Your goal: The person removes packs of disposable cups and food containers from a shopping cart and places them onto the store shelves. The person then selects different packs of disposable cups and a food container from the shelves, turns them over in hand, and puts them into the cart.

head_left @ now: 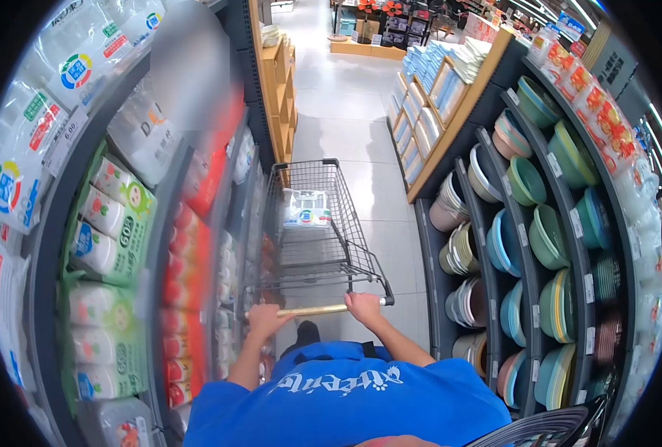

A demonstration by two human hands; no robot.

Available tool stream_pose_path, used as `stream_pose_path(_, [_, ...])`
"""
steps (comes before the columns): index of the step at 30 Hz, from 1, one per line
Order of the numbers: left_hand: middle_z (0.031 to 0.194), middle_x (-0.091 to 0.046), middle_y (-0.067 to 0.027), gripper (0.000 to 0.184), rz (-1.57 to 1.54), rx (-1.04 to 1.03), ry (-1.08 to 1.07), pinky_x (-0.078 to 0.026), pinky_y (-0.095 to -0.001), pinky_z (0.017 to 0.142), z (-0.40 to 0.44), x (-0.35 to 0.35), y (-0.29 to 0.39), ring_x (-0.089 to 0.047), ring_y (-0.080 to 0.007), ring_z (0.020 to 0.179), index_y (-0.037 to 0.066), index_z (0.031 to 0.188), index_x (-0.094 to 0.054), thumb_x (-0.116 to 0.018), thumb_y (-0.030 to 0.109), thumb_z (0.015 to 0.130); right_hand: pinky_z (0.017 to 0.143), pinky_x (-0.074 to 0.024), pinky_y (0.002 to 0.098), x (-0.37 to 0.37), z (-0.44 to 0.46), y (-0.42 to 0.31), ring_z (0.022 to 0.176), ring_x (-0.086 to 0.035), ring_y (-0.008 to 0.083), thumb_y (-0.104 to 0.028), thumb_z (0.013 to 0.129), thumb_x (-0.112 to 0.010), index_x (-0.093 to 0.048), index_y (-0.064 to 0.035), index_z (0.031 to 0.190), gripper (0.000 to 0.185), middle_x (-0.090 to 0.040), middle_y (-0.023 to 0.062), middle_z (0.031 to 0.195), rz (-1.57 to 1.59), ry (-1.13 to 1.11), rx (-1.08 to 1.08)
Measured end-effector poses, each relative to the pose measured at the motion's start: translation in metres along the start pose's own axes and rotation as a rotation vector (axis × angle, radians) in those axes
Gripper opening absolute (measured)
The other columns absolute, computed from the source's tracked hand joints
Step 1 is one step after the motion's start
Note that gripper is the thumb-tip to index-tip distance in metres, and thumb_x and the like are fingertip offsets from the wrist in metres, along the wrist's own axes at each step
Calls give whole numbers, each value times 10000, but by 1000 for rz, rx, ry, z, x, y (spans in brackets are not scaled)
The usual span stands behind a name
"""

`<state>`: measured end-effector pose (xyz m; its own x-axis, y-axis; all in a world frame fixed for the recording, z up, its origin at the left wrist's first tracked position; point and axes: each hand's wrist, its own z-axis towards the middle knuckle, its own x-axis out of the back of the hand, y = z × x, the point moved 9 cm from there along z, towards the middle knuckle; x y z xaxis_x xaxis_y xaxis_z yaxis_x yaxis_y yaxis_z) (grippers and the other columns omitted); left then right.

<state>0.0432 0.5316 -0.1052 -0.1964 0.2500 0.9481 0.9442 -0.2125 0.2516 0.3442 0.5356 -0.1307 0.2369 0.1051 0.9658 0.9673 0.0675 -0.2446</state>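
The wire cart (349, 212) points lengthwise along the aisle, basket ahead of the person, which seems to suit so narrow a passage. Its handle (312, 310) crosses just in front of the blue shirt (338, 402), close enough for bent arms to reach. The task's thing, a clear plastic-wrapped pack (306, 208) with a ring-shaped mark, lies inside the basket towards the far end, where the mesh walls probably keep it from sliding out. The left hand (267, 319) and right hand (365, 307) hold the handle near its opposite ends, presumably for even steering. The fingers of both curl over the bar; whether neighbouring fingers press together, I cannot tell.

Around them, the left shelving (44, 223) rises nearest and crowds the cart's left side, while the right shelving (429, 298) bounds the other side beyond a strip of floor (398, 253). Further on, a wooden stand (461, 115) of folded goods juts up at the end of the right shelving. A grey-and-red blur masks part of the left shelving. Green-wrapped roll packs (134, 194) are stacked there, and basins (548, 238) sit nested on their sides opposite, likely to save room
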Motion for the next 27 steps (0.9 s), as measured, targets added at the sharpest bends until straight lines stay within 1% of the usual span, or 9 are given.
stream_pose_path(4, [769, -722, -123, 629, 20, 6, 92, -492, -457, 725, -43, -17, 19, -687, -324, 767, 91, 762, -753, -634, 707, 802, 632, -531, 532, -11, -36, 10, 670, -697, 380, -413, 992, -479, -731, -103, 815, 437, -710, 169, 728, 35, -75, -1])
stream_pose_path(5, [764, -722, -123, 622, 7, 11, 129, -493, -461, 730, -55, -15, 27, -685, -319, 776, 91, 754, -753, -637, 700, 805, 630, -532, 530, -9, -48, 11, 663, -696, 380, -409, 990, -482, -730, -103, 810, 433, -708, 169, 720, 28, -79, -11])
stream_pose_path(8, [752, -718, -127, 616, -18, 51, 64, -499, -463, 724, -84, -24, 42, -686, -326, 761, 94, 749, -754, -640, 697, 804, 610, -534, 514, -1, -74, 13, 624, -691, 369, -393, 981, -494, -728, -104, 771, 427, -698, 164, 683, 0, -63, -9])
stream_pose_path(12, [729, -706, -146, 613, -66, 100, 36, -516, -470, 672, -126, -34, 66, -690, -350, 707, 100, 760, -761, -662, 705, 781, 574, -538, 481, -2, -119, 24, 554, -677, 336, -364, 956, -527, -721, -116, 705, 403, -678, 144, 619, -23, -4, 38])
stream_pose_path(13, [725, -705, -149, 664, -61, 104, 28, -520, -477, 646, -135, -38, 72, -692, -356, 691, 97, 762, -760, -632, 747, 785, 573, -538, 478, -1, -128, 26, 544, -674, 330, -358, 949, -538, -719, -119, 701, 388, -673, 140, 609, -22, 11, 53])
stream_pose_path(16, [719, -705, -149, 727, -47, 152, -83, -522, -475, 625, -161, -64, 82, -697, -358, 685, 90, 766, -760, -580, 793, 798, 579, -529, 485, -2, -158, 37, 551, -665, 345, -363, 956, -548, -712, -121, 726, 372, -671, 124, 612, -3, 50, 65])
stream_pose_path(17, [733, -714, -150, 776, -18, 140, -138, -531, -469, 624, -167, -71, 87, -709, -354, 705, 89, 779, -763, -527, 828, 810, 569, -525, 481, -1, -164, 39, 543, -662, 340, -360, 949, -559, -710, -122, 718, 365, -667, 120, 605, -10, 68, 78])
stream_pose_path(23, [802, -732, -171, 801, -106, 164, -366, -550, -475, 690, -207, -87, 108, -720, -364, 788, 72, 838, -778, -501, 824, 828, 519, -505, 466, 1, -210, 49, 511, -646, 325, -348, 921, -598, -706, -123, 697, 336, -656, 113, 586, -25, 137, 78])
stream_pose_path(27, [832, -737, -169, 805, -154, 162, -418, -551, -479, 714, -234, -103, 115, -719, -368, 840, 67, 871, -785, -499, 819, 837, 522, -503, 467, 4, -234, 48, 506, -638, 334, -339, 913, -604, -710, -118, 697, 327, -649, 123, 576, -66, 135, 17])
